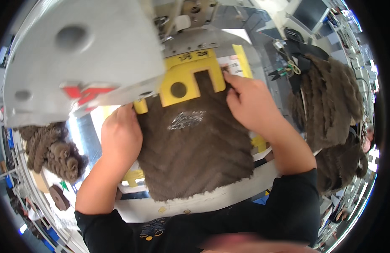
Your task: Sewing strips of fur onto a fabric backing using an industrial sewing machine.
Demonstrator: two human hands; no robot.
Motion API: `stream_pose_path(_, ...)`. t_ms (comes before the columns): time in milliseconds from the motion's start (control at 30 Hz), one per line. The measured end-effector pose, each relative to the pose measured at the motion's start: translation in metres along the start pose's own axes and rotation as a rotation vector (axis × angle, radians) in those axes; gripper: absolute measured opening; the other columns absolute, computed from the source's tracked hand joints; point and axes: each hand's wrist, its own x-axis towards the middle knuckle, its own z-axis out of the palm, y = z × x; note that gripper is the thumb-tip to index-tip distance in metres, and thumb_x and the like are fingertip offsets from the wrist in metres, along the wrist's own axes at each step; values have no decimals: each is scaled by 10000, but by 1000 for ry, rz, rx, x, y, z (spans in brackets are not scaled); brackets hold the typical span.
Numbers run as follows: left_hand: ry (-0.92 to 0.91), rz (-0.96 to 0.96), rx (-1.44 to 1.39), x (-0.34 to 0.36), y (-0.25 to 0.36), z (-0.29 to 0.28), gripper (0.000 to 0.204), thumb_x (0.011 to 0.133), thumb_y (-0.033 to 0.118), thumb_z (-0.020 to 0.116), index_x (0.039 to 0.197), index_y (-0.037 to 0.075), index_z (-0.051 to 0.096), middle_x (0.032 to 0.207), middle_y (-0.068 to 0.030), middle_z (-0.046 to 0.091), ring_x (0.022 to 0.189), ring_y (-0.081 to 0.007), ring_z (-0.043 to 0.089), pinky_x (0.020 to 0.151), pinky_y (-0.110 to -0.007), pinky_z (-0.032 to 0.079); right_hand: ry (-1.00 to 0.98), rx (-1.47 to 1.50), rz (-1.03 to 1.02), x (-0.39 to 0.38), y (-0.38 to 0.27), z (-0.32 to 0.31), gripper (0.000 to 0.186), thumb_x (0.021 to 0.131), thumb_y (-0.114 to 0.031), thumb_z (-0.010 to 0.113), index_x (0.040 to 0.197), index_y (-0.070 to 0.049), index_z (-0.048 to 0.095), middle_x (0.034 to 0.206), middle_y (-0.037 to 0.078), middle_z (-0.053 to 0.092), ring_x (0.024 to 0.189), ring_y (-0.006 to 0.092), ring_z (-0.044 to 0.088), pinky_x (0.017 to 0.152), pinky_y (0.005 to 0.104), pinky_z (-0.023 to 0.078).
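Observation:
A brown furry fabric piece (pixel 195 160) with a silvery patch (pixel 186 120) lies before me. Its far edge is under a yellow template (pixel 178 90) with a round hole and a square notch. With fingers bent together, my left hand (pixel 121 135) grips the fabric's far left corner beside the template's left tab. At the far right corner, my right hand (pixel 254 103) is closed on the fabric edge, thumb and index finger close together. The undersides of both hands' fingers are hidden.
A big grey sewing machine head (pixel 85 50) overhangs the far left, close to my left hand. Stacked brown furry pieces (pixel 329 101) are at the right, with more rolled furry pieces (pixel 58 152) at the left. Green-handled scissors (pixel 281 72) lie at the far right.

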Motion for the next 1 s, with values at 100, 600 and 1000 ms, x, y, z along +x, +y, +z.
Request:
stream_pose_path(100,-12,2,-8,1,-3,0,222,936,-8,576,1149,-27,635,885,-245,684,825,-456,668,731,-524,525,10,1,2,0,-2,-2,338,879,-73,585,1176,48,694,939,283,703,884,456,680,836,513,547)
stream_pose_path(600,88,23,-5,0,-8,5,132,927,91,647,938,-19,575,710,-228,662,647,-424,668,630,-509,554,-42,-29,70,2,-9,-6,351,883,-56,600,1213,25,689,886,287,692,860,457,679,801,475,542)
stream_pose_path(1000,-47,-64,73,-5,-1,-9,289,958,128,616,1218,9,656,811,-176,683,734,-393,669,672,-471,545,-35,-17,68,2,-4,-1,391,872,-34,607,1255,13,674,764,247,645,661,397,638,662,419,511)
